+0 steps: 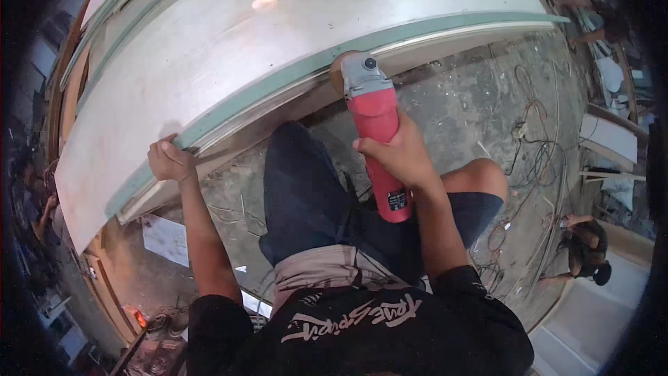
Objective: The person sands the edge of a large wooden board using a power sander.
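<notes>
The hands work at two spots along one curved edge: the right hand (406,154), just toward 2 o'clock from the middle of the view, wraps the red body of an angle grinder (376,117), while the left hand (171,160), at 9 o'clock, curls its fingers over the rim of a large white panel (209,63). The grinder runs from the right palm up to its grey metal head at 12 o'clock, to the right of the left hand; its brown disc (337,75) sits at the panel's green edge strip (417,30), though whether they touch cannot be told. The panel sweeps from 8 o'clock over the top to 2 o'clock. Below it, the person's dark-clad knee (299,160) rises near the middle. A white sheet (165,239) lies on the concrete floor (473,97) at 8 o'clock; tangled cables (539,150) spread at 3 o'clock. At 4 o'clock, a co-worker in dark clothes (590,254) crouches beside large pale boards (581,327).
</notes>
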Demonstrator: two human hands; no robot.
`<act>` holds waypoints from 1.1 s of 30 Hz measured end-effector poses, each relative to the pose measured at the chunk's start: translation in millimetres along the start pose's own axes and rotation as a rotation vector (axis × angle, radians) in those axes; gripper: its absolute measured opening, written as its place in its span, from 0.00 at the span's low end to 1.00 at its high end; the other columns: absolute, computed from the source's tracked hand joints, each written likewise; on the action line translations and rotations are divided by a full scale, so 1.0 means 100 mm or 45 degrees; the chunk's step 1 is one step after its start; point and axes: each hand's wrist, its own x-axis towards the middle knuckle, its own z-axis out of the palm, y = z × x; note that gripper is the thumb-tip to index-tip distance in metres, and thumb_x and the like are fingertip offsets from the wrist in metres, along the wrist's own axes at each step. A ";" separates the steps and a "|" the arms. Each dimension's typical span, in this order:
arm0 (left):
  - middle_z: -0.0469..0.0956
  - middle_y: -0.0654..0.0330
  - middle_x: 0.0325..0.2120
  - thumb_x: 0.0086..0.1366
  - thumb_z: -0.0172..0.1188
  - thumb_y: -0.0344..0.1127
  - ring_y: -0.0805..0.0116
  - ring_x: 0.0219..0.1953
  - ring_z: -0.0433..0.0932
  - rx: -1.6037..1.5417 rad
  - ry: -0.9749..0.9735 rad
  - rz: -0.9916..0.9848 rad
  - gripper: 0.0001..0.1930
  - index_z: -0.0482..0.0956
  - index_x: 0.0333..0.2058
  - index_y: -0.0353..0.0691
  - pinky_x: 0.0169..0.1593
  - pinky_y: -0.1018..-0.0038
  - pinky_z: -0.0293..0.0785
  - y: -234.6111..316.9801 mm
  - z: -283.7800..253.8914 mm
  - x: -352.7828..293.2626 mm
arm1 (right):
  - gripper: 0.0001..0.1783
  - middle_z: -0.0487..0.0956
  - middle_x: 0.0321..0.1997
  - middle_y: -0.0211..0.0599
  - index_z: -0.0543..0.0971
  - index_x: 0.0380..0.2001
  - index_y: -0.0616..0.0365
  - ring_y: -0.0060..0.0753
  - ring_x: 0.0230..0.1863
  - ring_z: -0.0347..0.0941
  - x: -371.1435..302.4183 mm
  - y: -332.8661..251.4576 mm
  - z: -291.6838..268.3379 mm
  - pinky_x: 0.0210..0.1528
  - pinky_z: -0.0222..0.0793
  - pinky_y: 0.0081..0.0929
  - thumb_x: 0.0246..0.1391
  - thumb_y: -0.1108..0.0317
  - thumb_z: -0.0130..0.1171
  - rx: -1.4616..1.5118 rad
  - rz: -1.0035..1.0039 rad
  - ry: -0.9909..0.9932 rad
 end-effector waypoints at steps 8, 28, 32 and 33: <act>0.75 0.58 0.20 0.70 0.43 0.41 0.55 0.24 0.73 0.054 0.016 0.082 0.22 0.84 0.22 0.46 0.29 0.60 0.68 0.06 0.11 0.00 | 0.27 0.82 0.33 0.41 0.76 0.43 0.64 0.33 0.34 0.79 0.10 -0.01 -0.06 0.40 0.76 0.33 0.43 0.61 0.75 0.019 0.024 -0.079; 0.76 0.59 0.21 0.70 0.43 0.42 0.56 0.25 0.74 0.004 0.004 0.049 0.22 0.84 0.22 0.47 0.31 0.60 0.69 0.08 0.05 0.01 | 0.16 0.79 0.28 0.30 0.78 0.36 0.61 0.24 0.28 0.76 0.18 0.02 -0.02 0.31 0.72 0.28 0.48 0.65 0.71 0.076 0.086 -0.105; 0.76 0.59 0.20 0.70 0.44 0.42 0.56 0.25 0.74 0.042 0.006 0.061 0.22 0.84 0.22 0.47 0.30 0.60 0.69 0.05 0.07 -0.01 | 0.14 0.77 0.27 0.28 0.78 0.36 0.59 0.22 0.27 0.74 0.21 -0.02 -0.03 0.29 0.72 0.27 0.49 0.66 0.71 0.182 0.121 -0.131; 0.76 0.60 0.20 0.70 0.44 0.41 0.56 0.25 0.74 0.027 0.011 0.071 0.22 0.84 0.22 0.47 0.30 0.60 0.69 0.03 0.08 -0.01 | 0.14 0.77 0.27 0.28 0.78 0.35 0.59 0.22 0.26 0.74 0.22 -0.01 -0.03 0.29 0.71 0.27 0.49 0.66 0.71 0.181 0.109 -0.107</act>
